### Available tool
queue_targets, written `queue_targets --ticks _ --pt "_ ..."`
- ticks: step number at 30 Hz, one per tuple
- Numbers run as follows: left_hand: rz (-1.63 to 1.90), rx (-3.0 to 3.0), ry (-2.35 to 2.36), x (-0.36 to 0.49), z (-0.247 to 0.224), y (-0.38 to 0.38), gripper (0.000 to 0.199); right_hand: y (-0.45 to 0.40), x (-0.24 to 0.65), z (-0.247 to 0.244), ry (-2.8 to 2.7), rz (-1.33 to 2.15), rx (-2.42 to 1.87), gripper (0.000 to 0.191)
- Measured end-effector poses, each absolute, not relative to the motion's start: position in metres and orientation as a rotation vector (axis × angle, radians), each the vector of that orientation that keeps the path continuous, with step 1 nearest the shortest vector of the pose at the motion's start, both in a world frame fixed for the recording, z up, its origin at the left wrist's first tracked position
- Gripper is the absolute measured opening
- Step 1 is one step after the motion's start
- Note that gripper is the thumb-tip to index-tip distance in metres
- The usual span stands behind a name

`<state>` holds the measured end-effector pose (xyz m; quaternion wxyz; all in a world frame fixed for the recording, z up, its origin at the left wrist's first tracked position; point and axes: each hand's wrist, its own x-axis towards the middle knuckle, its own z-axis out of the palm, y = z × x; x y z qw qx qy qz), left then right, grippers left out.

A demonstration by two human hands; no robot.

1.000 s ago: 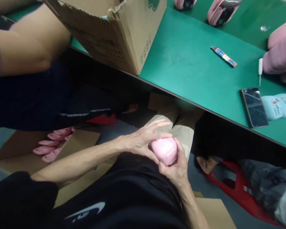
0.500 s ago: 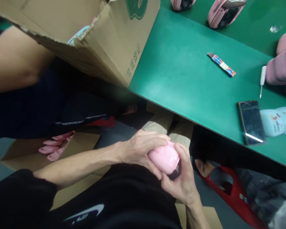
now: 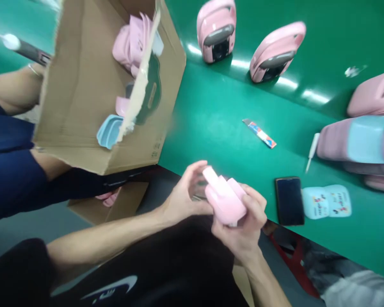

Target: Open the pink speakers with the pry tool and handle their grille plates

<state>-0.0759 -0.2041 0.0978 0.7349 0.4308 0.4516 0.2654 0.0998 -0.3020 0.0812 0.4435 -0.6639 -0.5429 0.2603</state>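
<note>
- We see the biggest change at the person's left hand [image 3: 182,197]: it no longer wraps the pink plastic casing [image 3: 225,200]. Its fingers [image 3: 196,175] have opened and lifted, with the tips just beside the casing's far end, though we cannot tell whether they touch it.
- The right hand [image 3: 241,232] now carries the casing alone, its fingers [image 3: 254,204] curled firmly around the near right side.
- The casing sits between the two hands, above the person's lap and just short of the near edge of the green table mat [image 3: 208,111]. Its far end is tilted up.
- The view has swung towards the table, so more of its far side shows. Two pink camera-shaped devices [image 3: 216,32] stand there.
- To the left, an open cardboard box [image 3: 83,106] holds pink plastic parts [image 3: 129,42] and a pale blue shell [image 3: 109,132].
- To the right lie a black phone [image 3: 289,200], a printed pale blue piece [image 3: 326,201], a small white-handled screwdriver [image 3: 312,151] and a pile of pink and blue pieces [image 3: 365,143].
</note>
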Motion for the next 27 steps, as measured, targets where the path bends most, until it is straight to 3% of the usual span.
queue_targets --ticks 5,11,18,22,27 --pt "0.435 0.289 0.960 -0.034 0.152 -0.201 0.078 -0.278 0.090 0.134 -1.313 0.662 -1.719 0.071" --pt "0.388 0.428 0.890 -0.045 0.196 -0.173 0.080 -0.262 0.117 0.198 -1.007 1.223 -1.656 0.019" --pt "0.359 0.599 0.840 -0.049 0.207 -0.159 0.086 -0.242 0.129 0.219 -0.772 1.496 -1.568 0.046" --pt "0.346 0.761 0.825 -0.053 0.214 -0.144 0.083 -0.235 0.120 0.227 -0.803 1.507 -1.517 0.069" --pt "0.285 0.969 0.796 -0.059 0.219 -0.129 0.077 -0.235 0.111 0.227 -0.970 1.453 -1.524 0.082"
